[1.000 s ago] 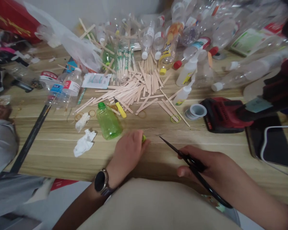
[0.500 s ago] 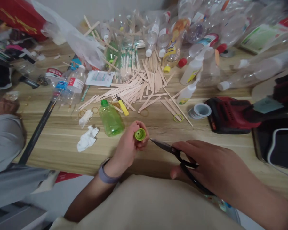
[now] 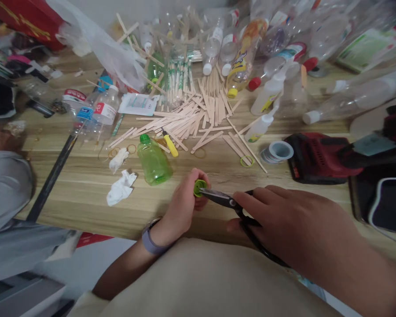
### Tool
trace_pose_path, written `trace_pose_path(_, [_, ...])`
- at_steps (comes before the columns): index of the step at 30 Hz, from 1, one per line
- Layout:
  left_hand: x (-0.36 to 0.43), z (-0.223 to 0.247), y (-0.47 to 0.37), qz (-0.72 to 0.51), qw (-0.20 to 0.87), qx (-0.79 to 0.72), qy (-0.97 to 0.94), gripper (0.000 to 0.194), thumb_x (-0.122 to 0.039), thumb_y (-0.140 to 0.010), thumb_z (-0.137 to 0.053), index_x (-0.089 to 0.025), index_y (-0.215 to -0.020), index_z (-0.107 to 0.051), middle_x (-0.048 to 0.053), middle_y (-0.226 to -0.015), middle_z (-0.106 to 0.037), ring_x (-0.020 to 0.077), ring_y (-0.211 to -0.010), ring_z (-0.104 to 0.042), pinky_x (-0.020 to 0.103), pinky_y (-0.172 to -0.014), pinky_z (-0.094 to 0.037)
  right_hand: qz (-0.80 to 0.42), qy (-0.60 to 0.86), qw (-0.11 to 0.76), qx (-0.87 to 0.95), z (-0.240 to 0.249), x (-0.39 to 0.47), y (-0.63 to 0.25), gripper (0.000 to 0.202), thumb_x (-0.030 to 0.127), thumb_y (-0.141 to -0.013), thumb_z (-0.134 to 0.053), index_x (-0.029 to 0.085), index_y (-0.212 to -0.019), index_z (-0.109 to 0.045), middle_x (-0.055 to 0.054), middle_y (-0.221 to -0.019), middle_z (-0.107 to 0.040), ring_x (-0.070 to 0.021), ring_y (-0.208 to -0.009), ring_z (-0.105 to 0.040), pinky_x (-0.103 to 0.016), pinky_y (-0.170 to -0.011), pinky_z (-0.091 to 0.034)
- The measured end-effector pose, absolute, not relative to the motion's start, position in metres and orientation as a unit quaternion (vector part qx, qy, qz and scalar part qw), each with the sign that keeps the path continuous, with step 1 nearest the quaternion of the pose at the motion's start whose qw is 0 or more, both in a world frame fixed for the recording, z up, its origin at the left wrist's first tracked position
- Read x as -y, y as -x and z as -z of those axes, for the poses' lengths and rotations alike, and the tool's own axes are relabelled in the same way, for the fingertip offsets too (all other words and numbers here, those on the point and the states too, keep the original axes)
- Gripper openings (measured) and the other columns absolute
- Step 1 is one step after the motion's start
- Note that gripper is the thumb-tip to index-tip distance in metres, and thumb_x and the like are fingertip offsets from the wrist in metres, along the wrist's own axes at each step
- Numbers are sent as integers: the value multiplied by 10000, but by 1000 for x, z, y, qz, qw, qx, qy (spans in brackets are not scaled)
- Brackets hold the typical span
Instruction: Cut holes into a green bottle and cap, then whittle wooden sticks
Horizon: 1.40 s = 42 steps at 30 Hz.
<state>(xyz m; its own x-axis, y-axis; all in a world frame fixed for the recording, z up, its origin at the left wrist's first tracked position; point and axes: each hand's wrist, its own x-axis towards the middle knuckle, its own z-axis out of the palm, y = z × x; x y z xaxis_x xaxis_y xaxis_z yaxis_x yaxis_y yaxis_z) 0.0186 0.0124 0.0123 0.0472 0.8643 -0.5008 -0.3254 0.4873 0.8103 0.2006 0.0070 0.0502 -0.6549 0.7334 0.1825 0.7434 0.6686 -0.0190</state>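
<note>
on a wooden table [image 3: 82, 189], a red power tool [image 3: 320, 152] is crowding the right side and a green bottle [image 3: 155, 164] is resting just beyond the left hand [image 3: 184, 198]. the right hand [image 3: 290, 215] is gripping scissors [image 3: 222, 199], tips pointing into the green cap [image 3: 197, 188] the left hand is pinching. the step seems to be working the cap's inside, calling for steadiness so near the left hand.

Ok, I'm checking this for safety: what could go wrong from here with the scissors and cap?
The scissors point at the cap in the left hand, so a slip might cut its fingers. The cap is small, so pressure from the right hand could twist it loose. The green bottle is close by; a sudden jerk could knock it.
</note>
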Motion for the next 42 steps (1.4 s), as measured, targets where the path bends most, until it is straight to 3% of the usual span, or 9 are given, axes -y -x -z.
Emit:
trace_pose_path(5, [-8, -10, -17, -431, 652, -540, -312, 216, -328, -875, -394, -192, -719, -456, -49, -603, -422, 50, -427, -265, 167, -399, -170, 47, 389, 86, 916, -55, -7, -195, 305, 342, -595, -856, 218, -737, -616, 34, -581, -505, -210, -519, -548, -306, -521, -225])
trace_pose_path(11, [-2, -6, -11, -397, 615, -550, -402, 149, -229, -864, -390, -199, -747, -476, -52, -624, -428, 61, -482, -316, 152, -427, -227, 78, 366, 79, 924, -59, -9, -196, 251, 268, -611, -836, 218, -745, -630, 23, -597, -514, -217, -543, -557, -304, -522, -224])
trace_pose_path(24, [3, -12, -15, -457, 625, -525, -354, 293, -343, -954, -329, -196, -730, -449, -48, -597, -427, 60, -451, -309, 166, -418, -243, -39, 404, 108, 908, -40, 1, -198, 336, 422, -683, -823, 221, -902, -668, 42, -651, -608, -189, -549, -615, -286, -482, -308])
trace_pose_path(29, [5, -14, -18, -478, 602, -518, -375, 331, -391, -975, -327, -196, -743, -461, -40, -629, -440, 70, -495, -354, 168, -439, -286, -102, 412, 122, 897, -37, 7, -200, 307, 498, -811, -699, 220, -933, -649, 33, -677, -626, -182, -562, -617, -278, -480, -330])
trace_pose_path(36, [7, -14, -18, -514, 604, -497, -352, 320, -400, -984, -331, -201, -767, -456, -47, -603, -426, 76, -496, -362, 182, -457, -302, -217, 437, 139, 862, -32, 9, -192, 315, 527, -838, -658, 217, -820, -605, 41, -650, -627, -153, -539, -600, -248, -462, -341])
trace_pose_path(42, [4, -17, -14, -559, 613, -476, -294, 288, -373, -978, -340, -201, -769, -439, -47, -607, -431, 73, -479, -341, 184, -462, -302, -165, 443, 128, 872, -38, 10, -196, 343, 556, -872, -594, 218, -924, -628, 12, -737, -653, -177, -613, -636, -264, -497, -366])
